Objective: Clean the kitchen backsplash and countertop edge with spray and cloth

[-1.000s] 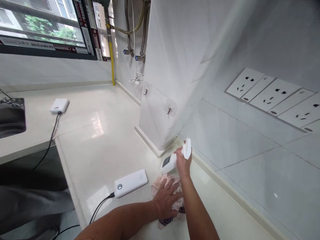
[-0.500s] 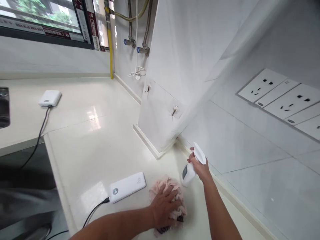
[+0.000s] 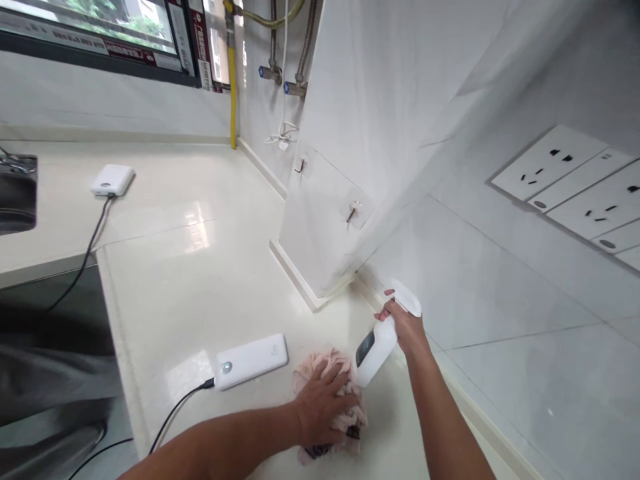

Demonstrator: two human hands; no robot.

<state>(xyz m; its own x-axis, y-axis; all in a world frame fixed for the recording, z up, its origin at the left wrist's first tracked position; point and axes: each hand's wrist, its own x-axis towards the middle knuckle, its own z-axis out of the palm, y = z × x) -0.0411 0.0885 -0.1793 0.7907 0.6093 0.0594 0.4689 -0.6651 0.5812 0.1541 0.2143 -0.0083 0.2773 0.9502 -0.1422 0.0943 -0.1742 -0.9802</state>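
On the counter [image 3: 200, 293] near the wall [image 3: 500, 287] — left hand [image 3: 323, 407] spread flat on the pink cloth [image 3: 311, 367], right hand [image 3: 407, 330] curled round the white spray bottle [image 3: 379, 350] tilted beside it. I'd press evenly with that palm — aim spray clear of the power bank [image 3: 253, 362].

L hand [image 3: 324, 405] palm dn, fingers [image 3: 345, 402] spread; R hand [image 3: 404, 325] curled in grip, R forearm [image 3: 440, 408] slanting up-L.
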